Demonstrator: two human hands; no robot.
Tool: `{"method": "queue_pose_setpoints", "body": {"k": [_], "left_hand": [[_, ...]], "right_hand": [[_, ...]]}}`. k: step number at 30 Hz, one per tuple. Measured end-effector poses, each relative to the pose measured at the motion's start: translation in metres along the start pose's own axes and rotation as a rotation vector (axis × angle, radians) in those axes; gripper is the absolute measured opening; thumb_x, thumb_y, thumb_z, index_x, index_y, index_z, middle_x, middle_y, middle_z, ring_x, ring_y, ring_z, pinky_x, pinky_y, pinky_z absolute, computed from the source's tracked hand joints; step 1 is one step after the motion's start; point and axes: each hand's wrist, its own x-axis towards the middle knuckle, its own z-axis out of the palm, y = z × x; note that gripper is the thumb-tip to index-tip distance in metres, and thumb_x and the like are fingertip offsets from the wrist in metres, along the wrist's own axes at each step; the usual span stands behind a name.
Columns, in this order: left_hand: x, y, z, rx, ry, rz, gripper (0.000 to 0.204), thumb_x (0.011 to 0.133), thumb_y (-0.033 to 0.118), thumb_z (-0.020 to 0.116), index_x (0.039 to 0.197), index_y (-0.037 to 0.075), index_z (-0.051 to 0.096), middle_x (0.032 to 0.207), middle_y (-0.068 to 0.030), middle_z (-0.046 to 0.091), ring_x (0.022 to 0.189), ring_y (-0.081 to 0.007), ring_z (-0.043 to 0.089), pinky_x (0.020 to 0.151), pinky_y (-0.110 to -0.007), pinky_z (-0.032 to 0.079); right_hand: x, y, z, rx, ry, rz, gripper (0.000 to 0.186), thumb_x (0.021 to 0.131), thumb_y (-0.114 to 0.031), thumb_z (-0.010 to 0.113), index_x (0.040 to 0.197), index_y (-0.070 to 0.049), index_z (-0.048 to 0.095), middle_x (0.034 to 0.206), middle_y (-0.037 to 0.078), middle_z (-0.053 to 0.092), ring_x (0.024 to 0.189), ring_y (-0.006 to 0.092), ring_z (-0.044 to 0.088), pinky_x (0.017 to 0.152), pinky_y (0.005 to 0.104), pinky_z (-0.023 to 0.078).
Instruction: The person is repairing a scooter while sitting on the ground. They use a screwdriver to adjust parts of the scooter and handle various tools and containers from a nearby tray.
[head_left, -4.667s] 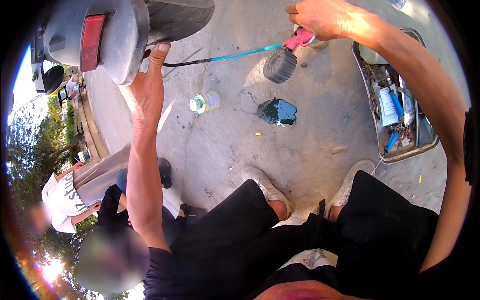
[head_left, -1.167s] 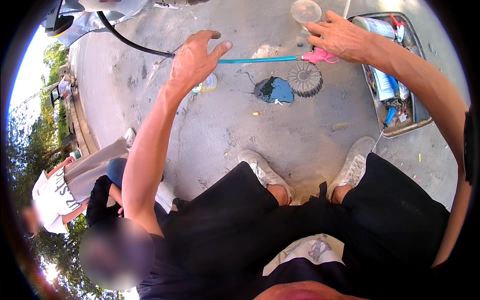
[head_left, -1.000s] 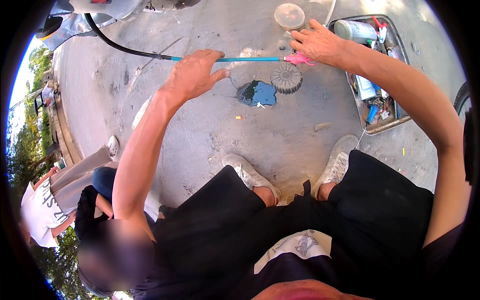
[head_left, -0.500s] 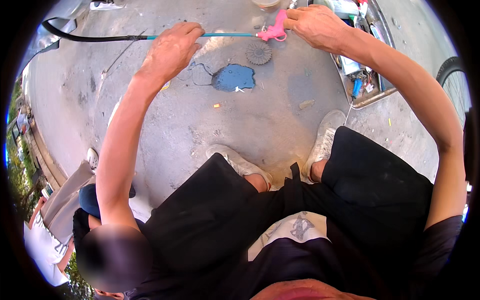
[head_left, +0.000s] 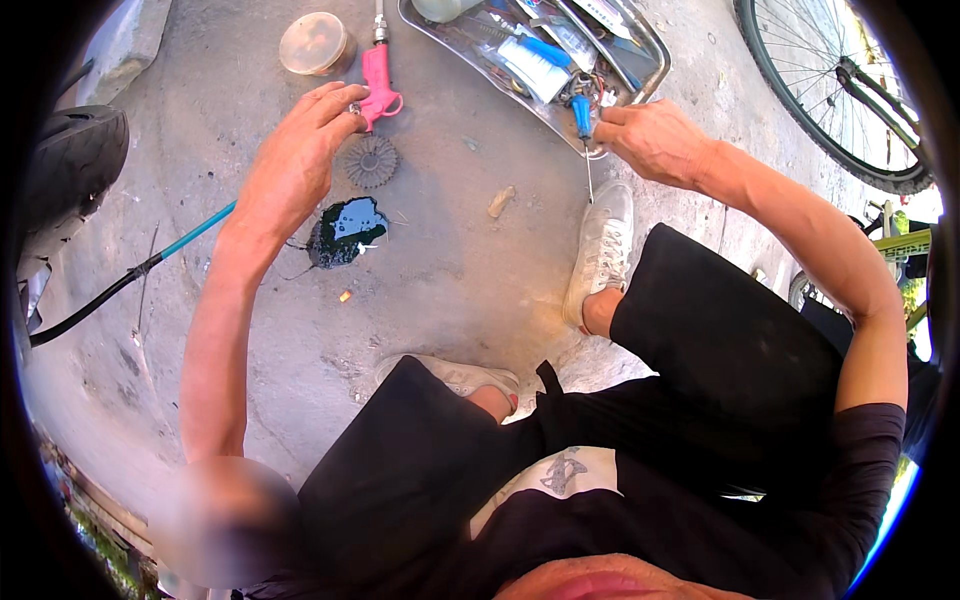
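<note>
Has teal hose (head_left: pixel 197 230) at left. With left hand (head_left: pixel 300 145), pinches front end of pink air blow gun (head_left: pixel 375 80). Farther right, well apart, has slim blue-handled tool (head_left: pixel 581 112) at tool tray (head_left: pixel 662 62) corner, just beside right hand (head_left: pixel 660 145); cannot tell whether gripping it.

Bicycle wheel (head_left: pixel 847 73): I see it at two o'clock
Tyre (head_left: pixel 82 150): ten o'clock, far out
Puddle (head_left: pixel 348 228): ten o'clock, nearer centre

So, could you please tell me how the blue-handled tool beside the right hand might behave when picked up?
The blue-handled tool would probably feel stiff, since its thin shaft looks straight. It is likely light, being slender. It may tip or slide if nudged, because the shaft juts past the tray's rim.
</note>
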Motion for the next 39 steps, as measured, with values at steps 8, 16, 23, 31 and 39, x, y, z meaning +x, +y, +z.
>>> {"method": "queue_pose_setpoints", "body": {"k": [8, 16, 23, 31, 39], "left_hand": [[-0.041, 0.016, -0.041, -0.097, 0.017, -0.183, 0.025, 0.094, -0.003, 0.064, 0.117, 0.003, 0.070, 0.141, -0.0119, 0.065, 0.132, -0.0340, 0.060, 0.109, -0.045, 0.051], [-0.096, 0.024, -0.083, -0.309, 0.360, -0.707, 0.030, 0.100, 0.024, 0.073, 0.121, 0.003, 0.067, 0.126, -0.0114, 0.072, 0.106, -0.0261, 0.072, 0.093, -0.038, 0.056], [-0.122, -0.008, -0.093, -0.397, 0.935, -0.702, 0.068, 0.096, 0.034, 0.081, 0.131, -0.005, 0.038, 0.125, -0.0175, 0.059, 0.099, -0.0240, 0.070, 0.078, -0.036, 0.063], [-0.089, -0.026, -0.109, -0.489, 1.018, -0.726, 0.074, 0.093, 0.029, 0.084, 0.138, -0.003, 0.035, 0.129, -0.0184, 0.055, 0.101, -0.0244, 0.070, 0.079, -0.038, 0.063], [-0.087, -0.021, -0.107, -0.350, 0.939, -0.688, 0.072, 0.103, 0.032, 0.072, 0.153, 0.000, 0.031, 0.124, -0.0125, 0.059, 0.098, -0.0199, 0.062, 0.084, -0.034, 0.053]], "right_hand": [[0.074, 0.028, -0.001, 0.062, 0.236, 0.112, 0.041, 0.098, -0.010, 0.067, 0.137, -0.003, 0.057, 0.119, 0.017, 0.063, 0.105, 0.0393, 0.068, 0.090, 0.0472, 0.056], [0.116, 0.033, 0.023, -0.029, 0.268, 0.371, 0.034, 0.095, -0.015, 0.067, 0.124, -0.003, 0.056, 0.119, 0.018, 0.064, 0.111, 0.0400, 0.067, 0.092, 0.0512, 0.055], [0.117, 0.005, -0.002, 0.177, 0.493, 0.337, 0.030, 0.098, -0.021, 0.053, 0.118, 0.001, 0.058, 0.111, 0.025, 0.066, 0.098, 0.0462, 0.066, 0.088, 0.0543, 0.050], [0.098, -0.019, -0.024, 0.413, 0.569, 0.396, 0.033, 0.097, -0.023, 0.053, 0.113, 0.004, 0.062, 0.099, 0.027, 0.068, 0.092, 0.0435, 0.066, 0.086, 0.0495, 0.050], [0.112, -0.062, -0.034, 0.675, 0.675, 0.144, 0.032, 0.103, -0.023, 0.059, 0.125, 0.000, 0.062, 0.099, 0.021, 0.070, 0.090, 0.0305, 0.068, 0.084, 0.0412, 0.052]]}}
